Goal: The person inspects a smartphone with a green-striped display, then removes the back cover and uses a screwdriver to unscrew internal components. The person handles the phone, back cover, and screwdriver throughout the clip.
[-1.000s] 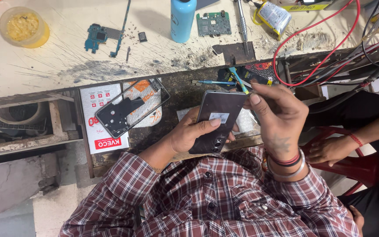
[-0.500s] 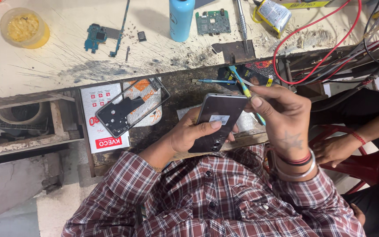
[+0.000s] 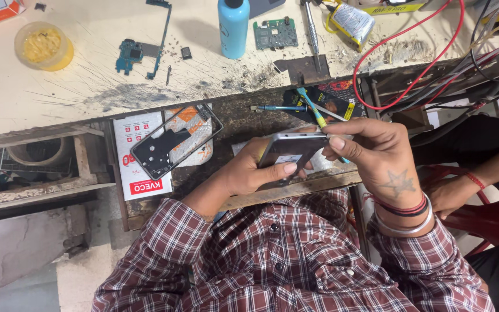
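Left hand (image 3: 255, 170): forearm comes up from the lower centre in a rolled-up plaid sleeve, palm turned inward, fingers curled closed, thumb (image 3: 287, 169) laid flat and pointing right. Right hand (image 3: 379, 156): back of hand faces the camera, wrist bent, fingers pinched together toward the left, index fingertip (image 3: 337, 142) leading. Both hands meet at chest height, fingertips nearly touching.

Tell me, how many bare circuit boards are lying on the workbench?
2: a blue circuit board at the left, and a green circuit board right of the blue bottle. Clutter may hide others.
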{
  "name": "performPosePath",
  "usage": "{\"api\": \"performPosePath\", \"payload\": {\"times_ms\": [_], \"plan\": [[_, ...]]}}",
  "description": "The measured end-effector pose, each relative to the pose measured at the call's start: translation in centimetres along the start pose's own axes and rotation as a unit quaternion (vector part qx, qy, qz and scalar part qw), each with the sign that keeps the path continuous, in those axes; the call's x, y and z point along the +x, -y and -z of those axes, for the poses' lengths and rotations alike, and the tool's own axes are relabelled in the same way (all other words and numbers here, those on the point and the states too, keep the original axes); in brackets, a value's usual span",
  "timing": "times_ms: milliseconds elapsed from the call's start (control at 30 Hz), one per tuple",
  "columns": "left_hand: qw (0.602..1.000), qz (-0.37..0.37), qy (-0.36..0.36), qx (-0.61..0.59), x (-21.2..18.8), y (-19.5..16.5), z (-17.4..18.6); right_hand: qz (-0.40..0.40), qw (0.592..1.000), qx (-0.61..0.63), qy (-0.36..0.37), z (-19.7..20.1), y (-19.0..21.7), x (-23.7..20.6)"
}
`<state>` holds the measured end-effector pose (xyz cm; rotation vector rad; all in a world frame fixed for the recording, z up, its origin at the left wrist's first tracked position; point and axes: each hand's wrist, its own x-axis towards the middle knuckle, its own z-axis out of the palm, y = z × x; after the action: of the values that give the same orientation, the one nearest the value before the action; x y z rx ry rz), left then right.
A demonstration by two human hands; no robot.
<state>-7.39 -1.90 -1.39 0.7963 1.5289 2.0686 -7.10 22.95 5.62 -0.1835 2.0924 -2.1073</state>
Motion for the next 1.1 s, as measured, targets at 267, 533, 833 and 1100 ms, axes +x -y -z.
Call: {"api": "performPosePath", "payload": {"times_ms": [267, 533, 833, 1100], "plan": [[0.990, 0.030, -0.047, 0.133, 0.9, -1.9, -0.3, 0.076, 0.994, -0.074, -0.012, 0.1, -0.5, -0.8], [0.886, -0.145, -0.201, 0.392, 0.3, -1.9, -2.4, 0.150, 0.980, -0.126, -0.023, -1.0, -0.5, -1.2], [0.697, -0.201, -0.203, 0.658, -1.1, -3.5, -4.0, 0.215, 0.958, -0.189, -0.030, -2.2, 0.2, -1.8], [0.709, -0.221, -0.221, 0.632, -0.7, -4.7, -5.0, 0.055, 0.998, -0.031, -0.002, -1.6, -0.6, -2.2]]}}
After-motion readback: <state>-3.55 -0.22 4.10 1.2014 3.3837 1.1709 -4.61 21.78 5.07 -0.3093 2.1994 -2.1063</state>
